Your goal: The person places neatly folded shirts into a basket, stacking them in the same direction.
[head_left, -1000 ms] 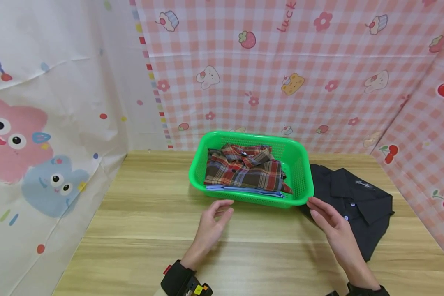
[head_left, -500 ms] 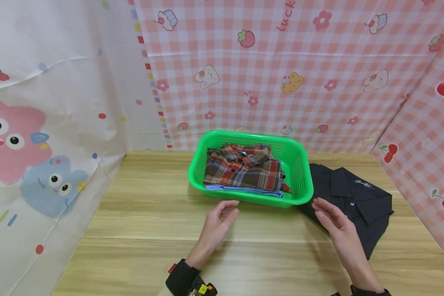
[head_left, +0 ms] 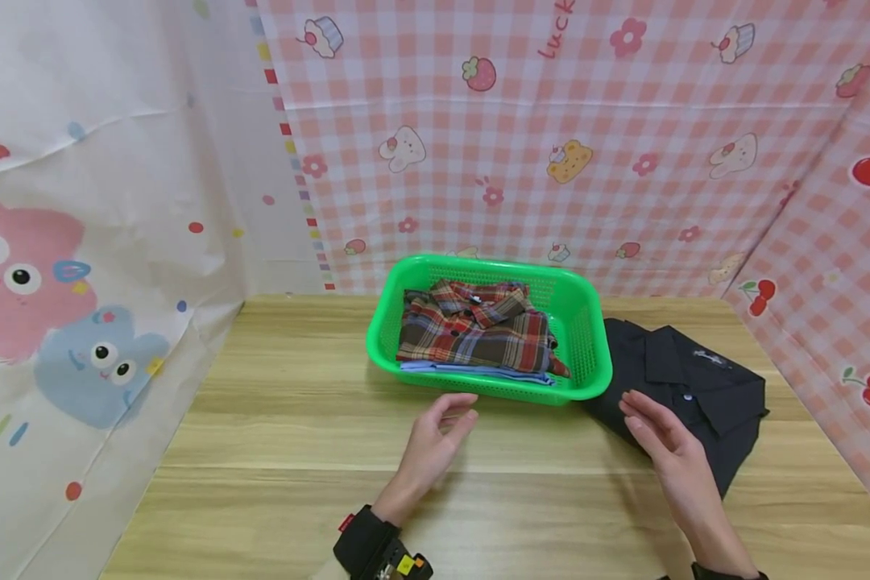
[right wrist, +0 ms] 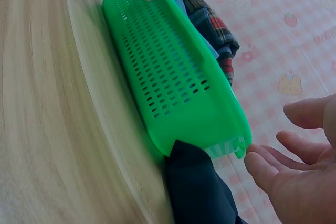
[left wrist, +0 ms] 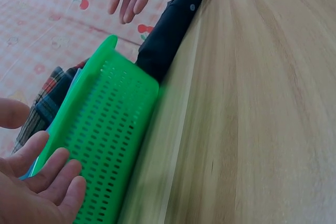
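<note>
A green perforated plastic basket [head_left: 598, 354] stands on the table. In it lies a folded plaid shirt [head_left: 471, 338], red, brown and grey, on top of folded light-blue cloth [head_left: 471, 370]. Right of the basket, and close against it, is a folded black shirt [head_left: 725, 387] with a collar and pale buttons. My left hand [head_left: 431, 443] hovers in front of the basket's near side, fingers relaxed and holding nothing. Over the black shirt's near left part hangs my right hand [head_left: 677, 459], fingers loosely bent and grasping nothing; the right wrist view shows its fingertips [right wrist: 254, 153] near the basket's corner.
The wood-grain table [head_left: 290, 451] extends left and in front of the basket. A pink checked cloth [head_left: 522, 161] hangs upright behind and along the right side. White patterned sheeting [head_left: 138, 209] covers the left side. Black straps with small devices [head_left: 380, 548] sit on the wrists.
Both hands have drifted slightly right; the right hand has come away from the basket's near right corner. Basket and shirts stay in place, while the head view has shifted a little.
</note>
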Action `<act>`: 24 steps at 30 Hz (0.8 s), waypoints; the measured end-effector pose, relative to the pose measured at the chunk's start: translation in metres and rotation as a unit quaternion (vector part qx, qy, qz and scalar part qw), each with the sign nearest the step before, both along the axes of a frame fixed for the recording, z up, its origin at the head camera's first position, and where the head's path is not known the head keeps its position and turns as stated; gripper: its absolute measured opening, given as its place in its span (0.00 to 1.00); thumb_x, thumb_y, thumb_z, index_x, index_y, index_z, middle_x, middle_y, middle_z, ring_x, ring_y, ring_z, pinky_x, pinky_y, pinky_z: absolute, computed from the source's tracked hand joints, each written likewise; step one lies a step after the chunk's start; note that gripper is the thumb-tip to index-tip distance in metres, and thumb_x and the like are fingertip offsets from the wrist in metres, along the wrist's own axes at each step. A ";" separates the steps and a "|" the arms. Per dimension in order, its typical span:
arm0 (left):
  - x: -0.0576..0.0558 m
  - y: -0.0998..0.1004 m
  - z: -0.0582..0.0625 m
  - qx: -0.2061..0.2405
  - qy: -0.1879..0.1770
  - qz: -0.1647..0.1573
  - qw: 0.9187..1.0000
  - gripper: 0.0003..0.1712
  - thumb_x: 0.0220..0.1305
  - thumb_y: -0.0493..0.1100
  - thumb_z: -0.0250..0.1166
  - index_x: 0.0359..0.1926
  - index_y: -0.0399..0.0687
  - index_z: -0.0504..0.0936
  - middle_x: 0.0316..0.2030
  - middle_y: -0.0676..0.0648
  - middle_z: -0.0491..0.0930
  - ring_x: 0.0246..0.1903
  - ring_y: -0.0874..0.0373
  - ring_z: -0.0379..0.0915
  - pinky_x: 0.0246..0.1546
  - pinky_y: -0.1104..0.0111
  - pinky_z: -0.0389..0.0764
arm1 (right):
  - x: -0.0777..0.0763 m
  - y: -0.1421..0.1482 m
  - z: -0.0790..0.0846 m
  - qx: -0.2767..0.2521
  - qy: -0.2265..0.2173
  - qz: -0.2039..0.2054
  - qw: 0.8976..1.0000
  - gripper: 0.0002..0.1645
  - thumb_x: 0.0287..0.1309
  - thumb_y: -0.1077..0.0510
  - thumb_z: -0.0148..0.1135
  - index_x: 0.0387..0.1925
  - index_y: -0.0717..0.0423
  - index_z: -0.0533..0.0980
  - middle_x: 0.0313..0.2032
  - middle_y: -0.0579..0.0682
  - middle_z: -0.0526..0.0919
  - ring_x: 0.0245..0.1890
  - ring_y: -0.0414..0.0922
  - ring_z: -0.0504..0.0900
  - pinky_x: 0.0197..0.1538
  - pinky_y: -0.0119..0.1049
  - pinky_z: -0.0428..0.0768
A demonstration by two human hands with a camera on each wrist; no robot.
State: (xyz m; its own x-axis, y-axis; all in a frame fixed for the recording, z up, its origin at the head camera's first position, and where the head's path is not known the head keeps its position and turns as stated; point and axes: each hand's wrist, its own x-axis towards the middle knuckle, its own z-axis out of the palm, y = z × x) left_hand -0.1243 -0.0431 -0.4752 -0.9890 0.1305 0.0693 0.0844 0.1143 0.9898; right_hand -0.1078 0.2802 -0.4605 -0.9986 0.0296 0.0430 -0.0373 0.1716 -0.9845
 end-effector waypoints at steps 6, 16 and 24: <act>-0.001 0.005 -0.002 -0.003 0.001 -0.006 1.000 0.20 0.75 0.44 0.62 0.62 0.39 0.79 0.60 0.36 0.79 0.61 0.44 0.75 0.66 0.47 0.72 | 0.002 0.005 -0.003 -0.005 -0.006 -0.012 1.000 0.35 0.76 0.51 0.58 0.75 0.65 0.63 0.61 0.34 0.78 0.58 0.22 0.76 0.55 0.14 0.74; -0.003 0.011 -0.003 -0.004 0.004 -0.018 1.000 0.21 0.75 0.44 0.62 0.63 0.39 0.78 0.61 0.36 0.79 0.61 0.43 0.75 0.66 0.45 0.72 | 0.003 0.012 -0.009 -0.048 0.019 -0.016 0.999 0.31 0.76 0.58 0.58 0.73 0.64 0.65 0.59 0.30 0.80 0.58 0.23 0.77 0.56 0.14 0.73; -0.003 0.017 -0.002 0.001 -0.004 -0.034 0.999 0.21 0.75 0.45 0.61 0.63 0.39 0.78 0.62 0.37 0.79 0.63 0.43 0.74 0.67 0.46 0.71 | 0.003 0.017 -0.011 -0.056 0.016 -0.028 0.998 0.30 0.76 0.58 0.58 0.73 0.64 0.65 0.57 0.27 0.80 0.58 0.23 0.77 0.56 0.14 0.73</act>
